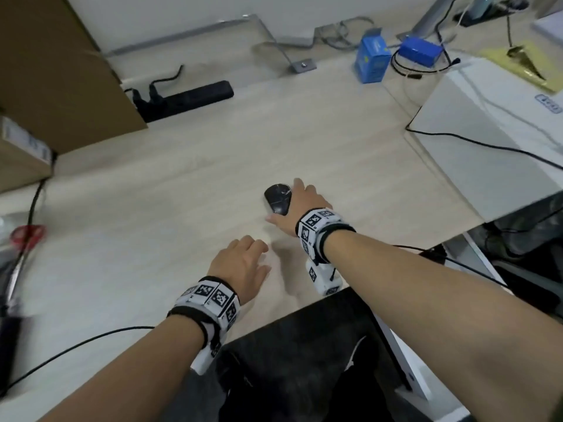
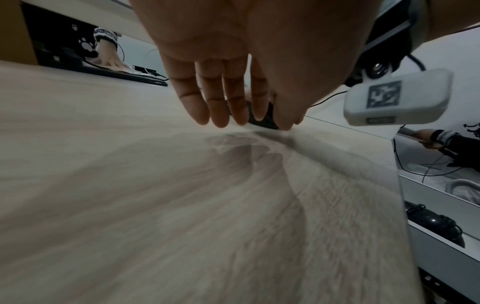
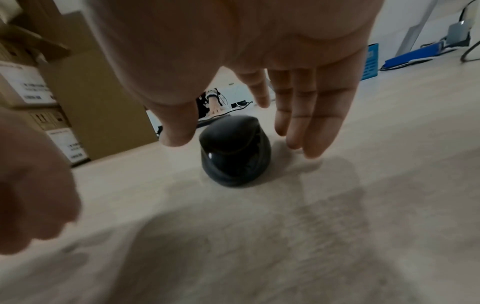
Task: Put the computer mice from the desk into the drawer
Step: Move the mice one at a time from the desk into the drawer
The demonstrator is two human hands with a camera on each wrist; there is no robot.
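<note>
Right grip: right hand (image 1: 300, 208) spread palm-down over the bench, fingers nearly straight, thumb apart; it has hold of nothing, and in the right wrist view the fingertips (image 3: 309, 152) reach the bench surface just beside the mouse.
Left grip: left hand (image 1: 240, 266) low over the bench near its front edge, fingers straight and together, holding nothing; whether it touches the bench cannot be told.
Count, mice: one black mouse (image 3: 235, 152) on the bench; one more dark mouse (image 2: 439, 230) lies in the open drawer (image 2: 441, 244) below the bench's right edge.
Mouse to grip: it sits in the gap between the right thumb and the other fingers, under the front of the palm; no contact can be made out.
Mouse axis: long axis runs roughly front edge to back edge of the bench, leaning slightly left at the far end; which end is the button end is unclear.
Mouse place: about mid-bench, nearer the front edge than the back.
Count, others: two blue boxes (image 1: 372, 57) toward the back right corner, one black power strip (image 1: 185, 99) toward the back left, one pair of red-handled scissors (image 1: 26, 239) at the left edge.
</note>
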